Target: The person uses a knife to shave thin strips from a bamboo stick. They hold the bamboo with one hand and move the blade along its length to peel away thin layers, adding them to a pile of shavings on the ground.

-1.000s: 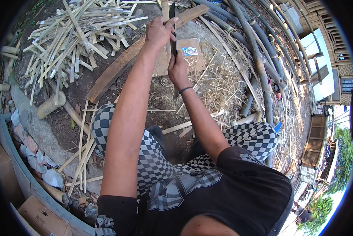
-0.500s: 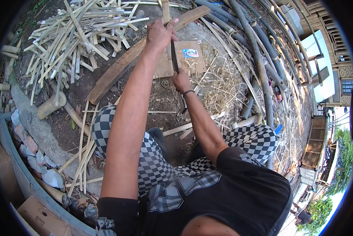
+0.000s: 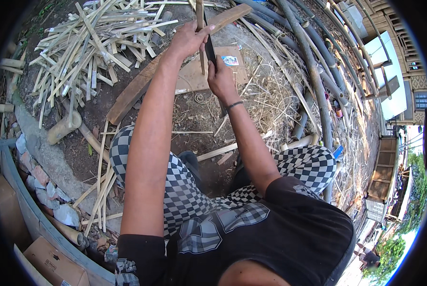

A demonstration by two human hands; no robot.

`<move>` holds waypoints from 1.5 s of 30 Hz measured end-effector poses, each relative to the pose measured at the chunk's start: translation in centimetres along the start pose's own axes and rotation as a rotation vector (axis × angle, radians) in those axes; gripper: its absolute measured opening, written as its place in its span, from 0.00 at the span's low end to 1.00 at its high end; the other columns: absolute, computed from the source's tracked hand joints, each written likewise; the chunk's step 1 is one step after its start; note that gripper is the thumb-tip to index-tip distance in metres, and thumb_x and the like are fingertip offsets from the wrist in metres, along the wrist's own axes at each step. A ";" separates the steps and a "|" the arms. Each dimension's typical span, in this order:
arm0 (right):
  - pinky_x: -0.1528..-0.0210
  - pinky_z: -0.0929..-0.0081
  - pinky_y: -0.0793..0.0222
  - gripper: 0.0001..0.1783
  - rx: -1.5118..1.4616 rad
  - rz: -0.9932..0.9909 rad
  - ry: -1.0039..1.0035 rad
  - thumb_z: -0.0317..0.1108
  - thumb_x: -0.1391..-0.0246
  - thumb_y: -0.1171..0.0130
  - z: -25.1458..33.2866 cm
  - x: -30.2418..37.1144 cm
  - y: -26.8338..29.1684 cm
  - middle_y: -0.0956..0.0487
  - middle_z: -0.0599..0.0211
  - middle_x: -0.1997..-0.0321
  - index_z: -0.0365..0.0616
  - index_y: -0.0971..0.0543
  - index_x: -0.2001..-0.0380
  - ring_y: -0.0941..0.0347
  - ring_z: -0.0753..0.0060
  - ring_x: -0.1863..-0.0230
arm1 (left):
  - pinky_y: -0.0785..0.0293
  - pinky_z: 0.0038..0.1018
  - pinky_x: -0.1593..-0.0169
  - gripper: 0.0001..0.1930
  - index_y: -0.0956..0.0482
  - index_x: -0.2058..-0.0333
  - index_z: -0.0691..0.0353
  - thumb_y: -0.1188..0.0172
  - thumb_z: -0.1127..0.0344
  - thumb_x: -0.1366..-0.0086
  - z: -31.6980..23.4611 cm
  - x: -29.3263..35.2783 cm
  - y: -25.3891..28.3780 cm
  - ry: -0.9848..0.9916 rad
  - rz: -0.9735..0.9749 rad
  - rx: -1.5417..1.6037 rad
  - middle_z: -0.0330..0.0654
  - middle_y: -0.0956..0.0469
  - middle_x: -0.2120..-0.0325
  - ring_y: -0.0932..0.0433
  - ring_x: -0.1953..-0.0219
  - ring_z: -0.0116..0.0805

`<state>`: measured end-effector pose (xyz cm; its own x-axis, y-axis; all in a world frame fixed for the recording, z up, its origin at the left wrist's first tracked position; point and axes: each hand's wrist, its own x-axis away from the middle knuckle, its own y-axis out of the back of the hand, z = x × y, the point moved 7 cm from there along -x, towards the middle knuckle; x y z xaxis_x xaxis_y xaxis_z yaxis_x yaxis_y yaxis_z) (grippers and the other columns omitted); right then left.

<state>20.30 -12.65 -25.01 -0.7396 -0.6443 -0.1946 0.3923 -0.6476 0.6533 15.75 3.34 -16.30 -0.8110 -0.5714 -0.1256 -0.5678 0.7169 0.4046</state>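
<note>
My left hand is closed round a bamboo strip, which runs away from me past the top edge of the view. In my right hand is a long knife, its fingers wrapped round the handle. The dark knife blade points away from me and lies along the strip's right side, close to my left fingers. Whether the edge touches the strip cannot be made out. Beneath both hands lies a flat cardboard sheet. A wooden plank slants behind my left hand.
A heap of split bamboo strips lies at the far left. Curled shavings cover the ground right of the cardboard. Long bamboo poles lie on the right. A cut bamboo piece and stones are at the left.
My right hand has moved away from me with the knife, bringing the blade forward along the strip. My left hand still grips the strip, shifted slightly left.
</note>
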 end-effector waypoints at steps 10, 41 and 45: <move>0.59 0.40 0.32 0.11 -0.009 0.009 -0.171 0.32 0.39 0.50 -5.4 3.8 -5.1 0.23 0.31 0.68 0.34 0.29 0.59 0.26 0.28 0.61 | 0.24 0.29 0.68 0.23 0.25 0.70 0.64 0.39 0.46 0.34 -0.5 0.5 0.2 0.006 -0.003 0.144 0.39 0.23 0.80 0.22 0.79 0.30; 0.56 0.41 0.31 0.13 0.142 0.077 -0.129 0.36 0.39 0.49 0.2 0.8 -2.6 0.23 0.31 0.69 0.33 0.26 0.63 0.25 0.29 0.61 | 0.22 0.28 0.71 0.22 0.23 0.70 0.66 0.41 0.48 0.32 2.0 0.9 2.6 0.006 -0.186 0.124 0.39 0.20 0.81 0.18 0.80 0.30; 0.57 0.38 0.31 0.11 0.264 0.099 -0.096 0.36 0.38 0.50 -1.1 0.3 -3.3 0.22 0.32 0.68 0.36 0.28 0.62 0.25 0.28 0.62 | 0.22 0.28 0.67 0.25 0.24 0.66 0.70 0.39 0.47 0.34 2.6 0.5 2.6 0.078 -0.177 0.175 0.41 0.20 0.78 0.17 0.77 0.30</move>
<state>19.38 -11.13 -28.06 -0.7579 -0.6497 -0.0587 0.3187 -0.4473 0.8356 13.48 5.98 -17.66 -0.6877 -0.7180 -0.1075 -0.7209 0.6577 0.2186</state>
